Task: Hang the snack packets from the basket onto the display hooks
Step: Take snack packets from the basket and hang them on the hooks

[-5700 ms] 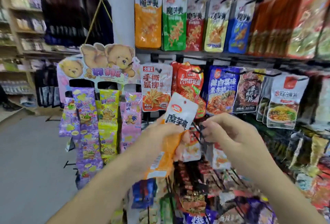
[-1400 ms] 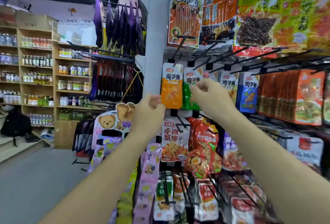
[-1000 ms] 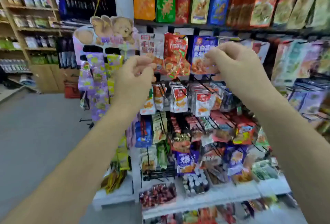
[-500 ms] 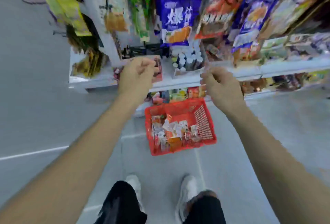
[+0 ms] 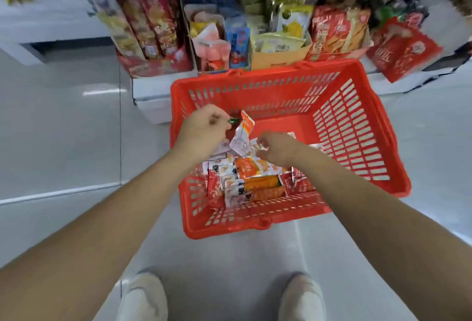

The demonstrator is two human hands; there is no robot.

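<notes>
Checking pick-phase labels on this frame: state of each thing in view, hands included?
left hand: over the basket, pinching a green-tipped packet.
right hand: fingers curled on a white packet; grip blurred.
basket: upright on the floor, right part bare.
packet pile: heaped in the basket's near-left part, not yet hung.
raised packet: tilted up above the pile, between the hands.

Print on the snack packets cannot be read. The shelf goods are blurred. Both shoes are cropped at the bottom edge.
</notes>
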